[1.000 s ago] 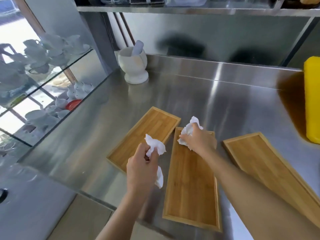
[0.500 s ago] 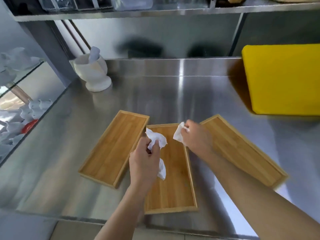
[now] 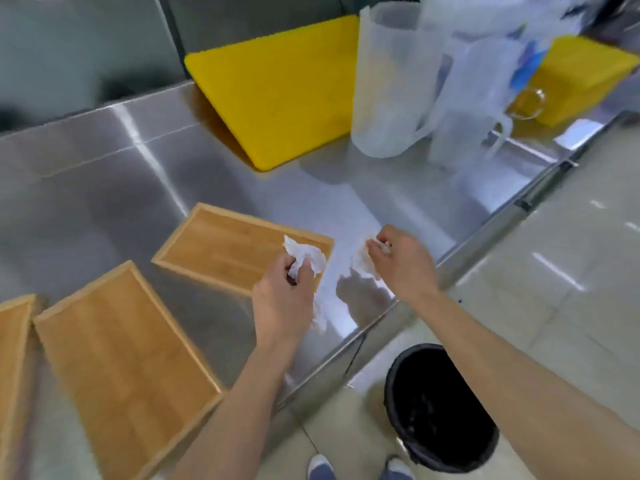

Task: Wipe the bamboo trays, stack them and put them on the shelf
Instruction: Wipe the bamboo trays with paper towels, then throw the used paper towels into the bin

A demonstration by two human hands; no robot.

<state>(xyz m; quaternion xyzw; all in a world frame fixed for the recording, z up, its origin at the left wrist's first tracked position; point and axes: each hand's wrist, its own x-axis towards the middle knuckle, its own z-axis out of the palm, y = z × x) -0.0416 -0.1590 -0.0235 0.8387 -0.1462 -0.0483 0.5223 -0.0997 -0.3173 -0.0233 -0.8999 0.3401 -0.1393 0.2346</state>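
Observation:
Three bamboo trays lie flat on the steel counter (image 3: pixel 104 188): one cut off at the far left (image 3: pixel 12 368), one in the lower left (image 3: pixel 121 368), and one in the middle (image 3: pixel 225 247). My left hand (image 3: pixel 282 299) hovers over the right end of the middle tray, closed around a crumpled white tissue (image 3: pixel 304 258). My right hand (image 3: pixel 401 261) is above the counter's front right corner, pinching another crumpled white tissue (image 3: pixel 362 261). Both hands are apart from the trays.
A black bin (image 3: pixel 440 407) stands on the tiled floor below my right forearm. A yellow cutting board (image 3: pixel 277 88) lies at the back, with translucent plastic jugs (image 3: pixel 391 81) to its right. My shoes (image 3: pixel 322 465) show at the bottom.
The view has swung right, so the trays now sit to the left and the bin has appeared. Both hands, still holding tissues, have left the middle tray and moved toward the counter's right edge.

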